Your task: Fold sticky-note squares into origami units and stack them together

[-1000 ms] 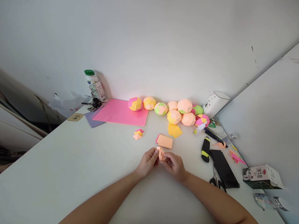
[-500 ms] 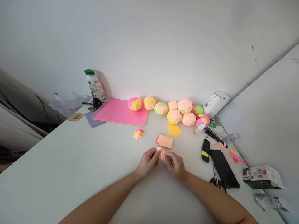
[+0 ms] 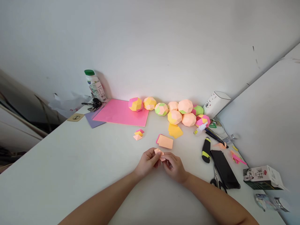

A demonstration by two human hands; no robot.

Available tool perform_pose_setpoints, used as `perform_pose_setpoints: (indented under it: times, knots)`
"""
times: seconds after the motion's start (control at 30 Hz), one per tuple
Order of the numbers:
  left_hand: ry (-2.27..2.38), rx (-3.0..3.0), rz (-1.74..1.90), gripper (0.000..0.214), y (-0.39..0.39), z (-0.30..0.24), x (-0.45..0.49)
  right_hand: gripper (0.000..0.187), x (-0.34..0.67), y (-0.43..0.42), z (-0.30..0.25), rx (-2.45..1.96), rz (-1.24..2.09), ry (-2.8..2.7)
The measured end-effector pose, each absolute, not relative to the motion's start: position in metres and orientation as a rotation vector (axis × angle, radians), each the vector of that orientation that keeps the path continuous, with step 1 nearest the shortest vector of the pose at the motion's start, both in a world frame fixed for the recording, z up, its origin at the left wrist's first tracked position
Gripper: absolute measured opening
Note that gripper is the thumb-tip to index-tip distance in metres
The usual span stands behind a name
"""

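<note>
Both my hands meet over the white table (image 3: 70, 168) near its middle. My left hand (image 3: 147, 163) and my right hand (image 3: 173, 166) pinch a small folded piece of orange paper (image 3: 159, 152) between their fingertips. Just beyond them lies a small stack of orange and pink paper squares (image 3: 165, 141). A yellow paper stack (image 3: 175, 131) sits farther back. Small folded paper units (image 3: 138, 134) lie to the left of the stacks.
Several coloured paper balls (image 3: 174, 112) line the wall, beside a large pink sheet (image 3: 122, 112). A bottle (image 3: 94, 85) and keys (image 3: 93, 104) stand at back left. On the right lie a black-yellow tool (image 3: 206, 150), a phone (image 3: 225, 168), scissors (image 3: 217, 182), pens (image 3: 214, 135) and a carton (image 3: 263, 178).
The folded orange paper has been turned and pressed lower between the fingertips; both hands shifted slightly closer together. Everything else on the table is unmoved.
</note>
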State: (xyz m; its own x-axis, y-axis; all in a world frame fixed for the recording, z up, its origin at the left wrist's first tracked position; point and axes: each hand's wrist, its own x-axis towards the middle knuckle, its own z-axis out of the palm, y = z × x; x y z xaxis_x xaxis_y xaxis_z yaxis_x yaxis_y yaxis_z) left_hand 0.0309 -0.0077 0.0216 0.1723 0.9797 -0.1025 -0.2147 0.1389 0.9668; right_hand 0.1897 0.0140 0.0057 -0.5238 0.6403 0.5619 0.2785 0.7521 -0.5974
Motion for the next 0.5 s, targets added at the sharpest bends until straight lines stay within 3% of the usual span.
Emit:
perform_pose_setpoints:
  times: [0.5]
  knots:
    - [1.000,1.047,1.028,0.037,-0.008,0.016,0.033,0.022,0.192,0.012,0.017,-0.552,0.207,-2.160]
